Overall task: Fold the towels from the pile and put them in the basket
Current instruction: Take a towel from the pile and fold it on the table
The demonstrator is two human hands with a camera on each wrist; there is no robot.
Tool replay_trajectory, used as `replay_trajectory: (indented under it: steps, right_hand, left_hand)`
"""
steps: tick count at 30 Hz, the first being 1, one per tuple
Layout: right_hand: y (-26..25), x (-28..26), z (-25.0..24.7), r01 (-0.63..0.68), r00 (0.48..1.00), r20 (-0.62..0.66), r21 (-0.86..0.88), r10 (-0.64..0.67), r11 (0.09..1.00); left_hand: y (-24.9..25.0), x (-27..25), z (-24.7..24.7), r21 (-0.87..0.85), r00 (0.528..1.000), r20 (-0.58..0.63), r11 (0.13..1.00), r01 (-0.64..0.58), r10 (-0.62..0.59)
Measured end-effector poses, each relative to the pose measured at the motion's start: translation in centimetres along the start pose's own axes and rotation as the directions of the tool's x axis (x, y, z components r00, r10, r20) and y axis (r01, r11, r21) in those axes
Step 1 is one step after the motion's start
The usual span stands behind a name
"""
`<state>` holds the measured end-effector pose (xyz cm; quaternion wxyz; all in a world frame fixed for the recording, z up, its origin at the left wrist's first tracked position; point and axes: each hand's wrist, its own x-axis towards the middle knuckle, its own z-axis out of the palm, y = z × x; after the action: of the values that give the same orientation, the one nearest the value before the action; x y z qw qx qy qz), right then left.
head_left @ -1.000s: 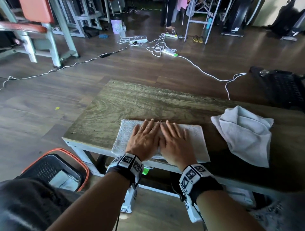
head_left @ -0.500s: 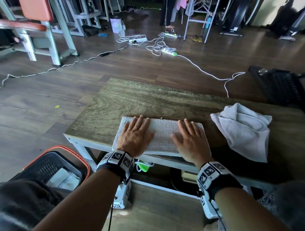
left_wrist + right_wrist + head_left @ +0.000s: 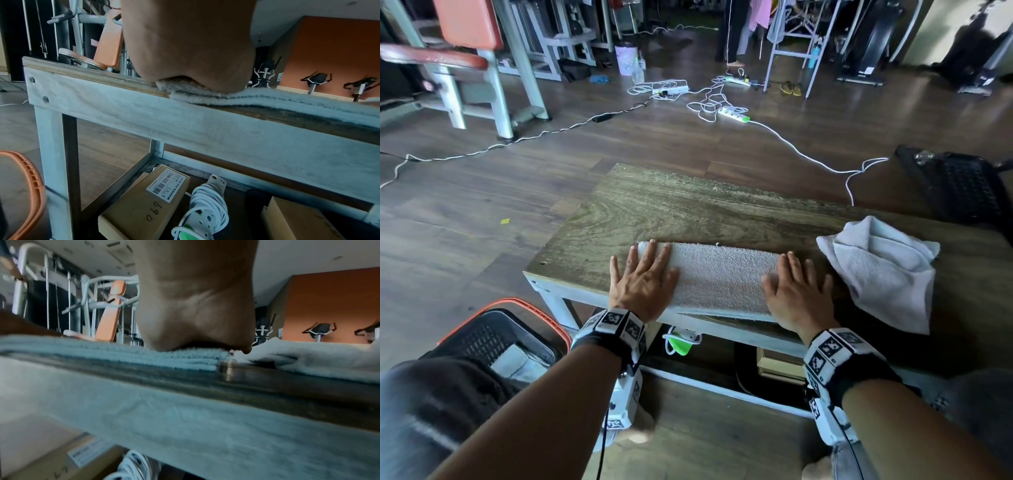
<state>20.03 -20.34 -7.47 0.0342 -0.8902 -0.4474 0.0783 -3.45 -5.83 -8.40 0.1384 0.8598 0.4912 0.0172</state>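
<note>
1. A gym-like room spreads behind the work: dark wood-plank floor (image 3: 482, 212), white power cords (image 3: 709, 102) trailing across it, and weight machines (image 3: 465, 51) along the far wall.

2. The low wooden table (image 3: 688, 209) bears the job; its worn, grained top looks rough enough to keep cloth from sliding (a judgement, not a test). Cardboard boxes (image 3: 144, 199) and a coiled power strip (image 3: 207, 209) sit on the shelf beneath.

3. The basket (image 3: 493, 339), black mesh with an orange rim, stands on the floor just left of the table, near the person's knee, with what seems to be a folded towel already inside.

4. A loose pile towel (image 3: 883, 270) lies crumpled at the table's right side, just beside the right hand.

5. The folded towel (image 3: 719, 277) lies as a long band along the table's near edge, several layers thick in the left wrist view. It looks soft, light and limp, so it would sag if lifted by one corner; the short ends seem the best places to take hold.

6. The left hand (image 3: 643, 281) lies flat, fingers straight and spread, pressing the towel's left end; nothing is gripped.

7. The right hand (image 3: 796, 291) lies flat likewise on the right end, palm down, holding nothing.
</note>
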Motion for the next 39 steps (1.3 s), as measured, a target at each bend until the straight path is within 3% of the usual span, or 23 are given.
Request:
replay_trajectory:
  steps: [2, 4, 6, 9, 11, 14, 17, 22, 27, 30, 32, 34, 37, 39]
  right_hand:
    - [-0.9, -0.8, -1.0, 0.092, 0.965, -0.236, -0.118, -0.118, 0.989]
    - [-1.8, -2.2, -1.4, 0.302, 0.831, -0.446, -0.141, -0.333, 0.943]
    - [-2.5, -4.1, -1.1, 0.507, 0.749, -0.443, -0.096, -0.493, 0.856]
    - [-2.1, -5.8, 0.1, 0.558, 0.77, -0.349, -0.036, -0.534, 0.829]
    - [-1.1, -5.9, 0.4, 0.471, 0.836, -0.3, -0.036, -0.459, 0.881]
    - [0.4, -5.1, 0.2, 0.289, 0.953, -0.112, 0.047, -0.283, 0.956]
    - [1.2, -4.9, 0.2, 0.185, 0.983, -0.02, 0.103, -0.183, 0.977]
    - [1.0, -5.9, 0.1, 0.264, 0.959, 0.028, 0.272, -0.281, 0.926]
    - [0.9, -6.3, 1.2, 0.433, 0.899, -0.023, 0.21, -0.438, 0.877]
    - [0.4, -6.6, 2.2, 0.458, 0.889, -0.023, 0.091, -0.458, 0.884]
    - [-0.1, -6.7, 2.6, 0.463, 0.886, -0.04, 0.018, -0.462, 0.886]
    - [-0.6, -6.3, 2.5, 0.475, 0.876, -0.094, 0.004, -0.473, 0.88]
    - [-1.0, -5.5, 1.5, 0.565, 0.812, -0.273, 0.148, -0.516, 0.811]
    - [-1.3, -4.8, 1.0, 0.602, 0.789, -0.424, 0.395, -0.443, 0.694]
  left_hand:
    - [0.2, 0.1, -0.2, 0.005, 1.0, 0.011, 1.0, 0.018, -0.019]
    - [0.3, 0.1, -0.2, 0.001, 0.999, 0.02, 1.0, 0.026, -0.026]
    - [0.4, 0.1, -0.3, 0.003, 0.999, 0.031, 0.999, 0.039, -0.039]
    - [0.7, -0.1, -0.5, 0.001, 0.994, 0.068, 0.997, 0.082, -0.081]
    - [1.3, -0.2, -0.9, 0.002, 0.984, 0.119, 0.991, 0.136, -0.136]
    - [2.8, -1.0, -2.1, -0.002, 0.957, 0.173, 0.972, 0.236, -0.232]
    - [3.9, -2.2, -3.1, 0.017, 0.975, 0.094, 0.979, 0.202, -0.203]
    - [3.8, -3.4, -2.7, -0.175, 0.992, -0.014, 0.977, 0.121, -0.125]
    - [4.3, -2.8, -3.8, -0.412, 0.993, 0.095, 0.911, -0.018, 0.063]
    - [4.7, -1.9, -4.3, -0.575, 0.987, 0.135, 0.818, 0.009, 0.083]
    - [5.3, -1.2, -4.4, -0.697, 0.977, 0.206, 0.708, 0.111, 0.049]
    - [6.0, -0.8, -4.9, -0.796, 0.974, 0.21, 0.592, 0.124, 0.08]
    - [5.9, 0.4, -6.1, -0.87, 0.978, 0.107, 0.493, 0.005, 0.179]
    - [5.4, 1.0, -6.8, -0.911, 0.981, 0.076, 0.413, -0.004, 0.176]
